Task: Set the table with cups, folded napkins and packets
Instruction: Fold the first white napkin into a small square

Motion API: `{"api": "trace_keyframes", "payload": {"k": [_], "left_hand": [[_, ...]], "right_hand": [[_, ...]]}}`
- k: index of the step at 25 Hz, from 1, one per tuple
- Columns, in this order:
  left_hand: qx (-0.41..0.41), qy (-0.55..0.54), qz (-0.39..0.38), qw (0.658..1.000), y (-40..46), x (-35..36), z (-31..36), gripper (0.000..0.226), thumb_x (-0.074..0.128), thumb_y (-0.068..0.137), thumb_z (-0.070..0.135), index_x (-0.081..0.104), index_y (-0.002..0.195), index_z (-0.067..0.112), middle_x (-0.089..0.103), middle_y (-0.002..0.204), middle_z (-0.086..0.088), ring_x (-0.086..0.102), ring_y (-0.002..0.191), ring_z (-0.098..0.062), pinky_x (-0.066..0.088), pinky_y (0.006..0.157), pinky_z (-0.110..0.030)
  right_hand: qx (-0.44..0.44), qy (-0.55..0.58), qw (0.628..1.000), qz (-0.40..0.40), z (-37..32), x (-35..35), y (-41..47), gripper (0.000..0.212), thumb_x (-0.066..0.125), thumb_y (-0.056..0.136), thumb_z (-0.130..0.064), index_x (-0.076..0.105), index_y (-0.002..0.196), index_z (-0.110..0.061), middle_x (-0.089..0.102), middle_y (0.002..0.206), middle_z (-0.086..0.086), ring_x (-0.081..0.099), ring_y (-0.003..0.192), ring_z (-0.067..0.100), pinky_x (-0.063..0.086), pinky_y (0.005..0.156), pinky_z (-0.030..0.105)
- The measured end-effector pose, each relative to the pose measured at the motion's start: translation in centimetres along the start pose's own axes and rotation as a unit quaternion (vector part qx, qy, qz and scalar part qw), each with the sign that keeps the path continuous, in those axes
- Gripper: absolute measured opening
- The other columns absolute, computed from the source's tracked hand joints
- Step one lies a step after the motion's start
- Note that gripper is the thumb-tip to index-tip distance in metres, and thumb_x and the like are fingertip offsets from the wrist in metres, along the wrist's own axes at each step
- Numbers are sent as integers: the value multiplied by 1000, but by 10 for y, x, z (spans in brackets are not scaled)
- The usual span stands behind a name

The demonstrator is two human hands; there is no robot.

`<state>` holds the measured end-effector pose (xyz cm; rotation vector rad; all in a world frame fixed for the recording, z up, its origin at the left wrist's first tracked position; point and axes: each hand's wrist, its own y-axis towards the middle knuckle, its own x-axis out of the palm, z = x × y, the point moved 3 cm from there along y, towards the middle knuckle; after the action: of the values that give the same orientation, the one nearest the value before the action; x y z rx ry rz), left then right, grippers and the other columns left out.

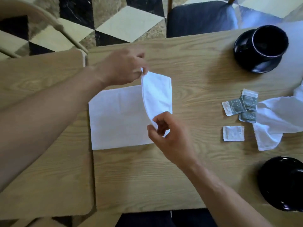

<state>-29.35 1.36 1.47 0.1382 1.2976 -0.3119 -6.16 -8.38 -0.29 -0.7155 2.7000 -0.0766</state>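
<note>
Wooden bench (188,66) carries a white napkin (121,118) at its centre. Left hand (121,68) and right hand (170,136) each pinch one corner of its raised right edge, probably to fold it over evenly. Packets (241,107), crumpled napkin (277,118) and black cup (268,41) wait alongside.

A light wooden table (188,66) is standing on a floor (124,22) tiled in black, cream and tan cubes. A dark-cushioned chair (201,18) is sitting at its far edge, a pale metal-framed chair (54,25) at the left
</note>
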Motion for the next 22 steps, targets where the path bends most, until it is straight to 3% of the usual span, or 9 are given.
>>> {"api": "trace_keyframes", "payload": {"k": [3,8,10,14,16,22], "left_hand": [[-90,-46,44,994,-58,3,-28,20,60,84,0,76,91,10,61,86,-14,59,80,-35,50,69,-44],[-188,-103,106,971,-128,19,-68,21,59,82,-2,77,88,7,67,83,-13,62,75,-30,49,67,-37],[-208,-123,125,962,-148,27,-80,21,62,80,-4,79,86,7,68,83,-14,62,73,-27,45,67,-30],[-227,-122,158,953,-173,43,-89,19,64,79,-4,79,85,7,70,84,-12,61,76,-25,49,70,-35],[-237,-134,175,946,-180,50,-87,18,64,79,-4,78,85,5,70,84,-12,56,73,-19,47,68,-32],[-258,-133,199,936,-198,59,-89,19,62,78,-9,76,84,1,69,85,-15,63,73,-30,49,65,-35]], "right_hand": [[-21,-33,996,-78,-8,52,2,21,72,81,-24,54,84,-36,59,74,-15,58,66,8,40,60,9],[-46,-85,980,-176,-9,122,3,23,69,85,-22,52,89,-38,55,75,-16,58,70,9,43,59,15],[-44,-100,975,-196,-6,144,2,23,68,85,-20,53,94,-36,54,75,-15,57,71,10,46,59,21],[-38,-133,962,-236,2,167,-3,28,65,84,-16,54,102,-35,50,76,-18,54,72,5,44,60,20],[-40,-144,957,-250,4,172,-5,28,64,84,-13,56,104,-31,47,77,-19,51,68,4,47,62,27],[-56,-185,944,-268,5,181,-7,30,63,82,-9,61,109,-22,47,86,-16,51,69,12,50,59,39]]}}
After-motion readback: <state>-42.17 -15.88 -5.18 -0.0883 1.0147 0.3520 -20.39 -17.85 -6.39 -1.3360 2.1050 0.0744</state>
